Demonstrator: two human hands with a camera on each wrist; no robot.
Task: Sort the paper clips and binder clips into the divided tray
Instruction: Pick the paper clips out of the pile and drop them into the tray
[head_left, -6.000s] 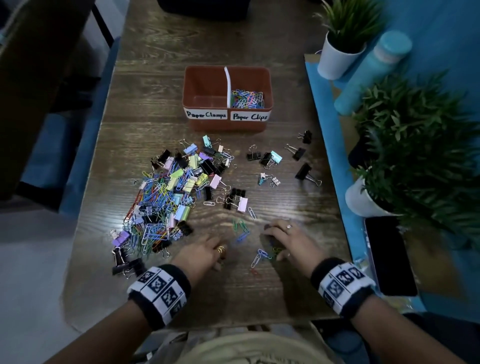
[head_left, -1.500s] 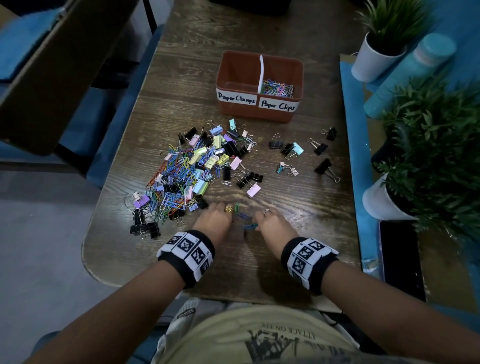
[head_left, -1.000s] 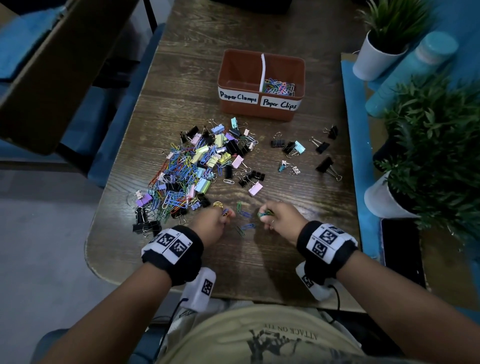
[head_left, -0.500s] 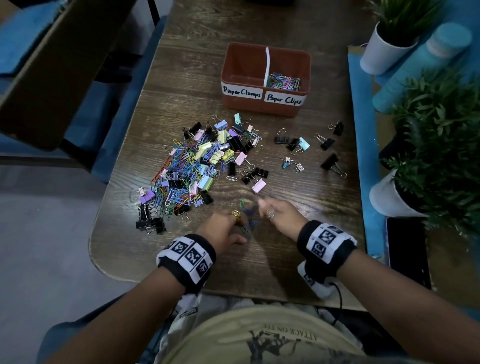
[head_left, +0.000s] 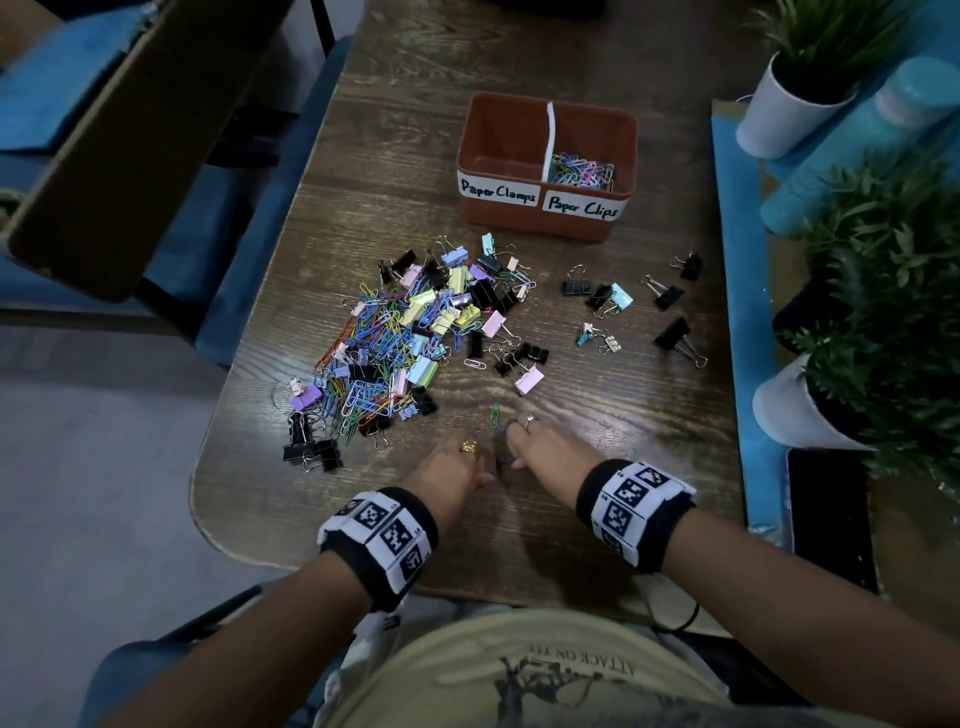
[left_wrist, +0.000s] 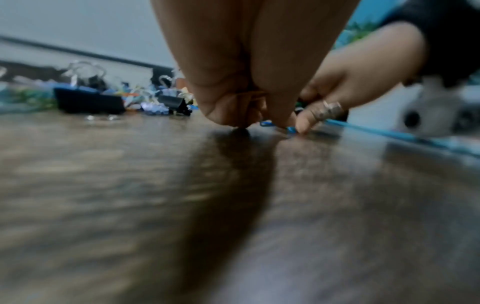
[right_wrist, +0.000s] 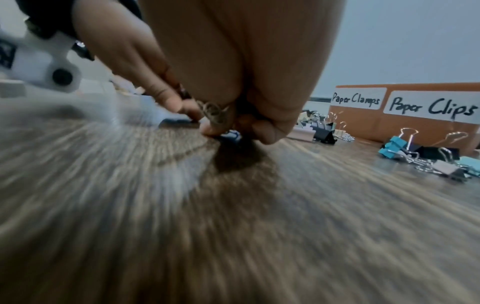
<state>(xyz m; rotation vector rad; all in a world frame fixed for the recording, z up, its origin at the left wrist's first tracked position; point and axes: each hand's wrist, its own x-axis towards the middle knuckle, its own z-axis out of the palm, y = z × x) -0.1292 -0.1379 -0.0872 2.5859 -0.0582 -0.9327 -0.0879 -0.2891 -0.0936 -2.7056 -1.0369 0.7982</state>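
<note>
Both hands, left hand (head_left: 453, 470) and right hand (head_left: 545, 447), pinch small blue wire paper clips (left_wrist: 278, 125) on the dark wooden bench (head_left: 597, 415), near the orange divided tray (head_left: 545, 208).

Head view steeply down over table (head_left: 363, 156); both wrist views low, close, sharing fingers (left_wrist: 306, 121).

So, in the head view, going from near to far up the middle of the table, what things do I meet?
The two hands, left hand and right hand → green paper clip → pink binder clip → divided tray.
</note>
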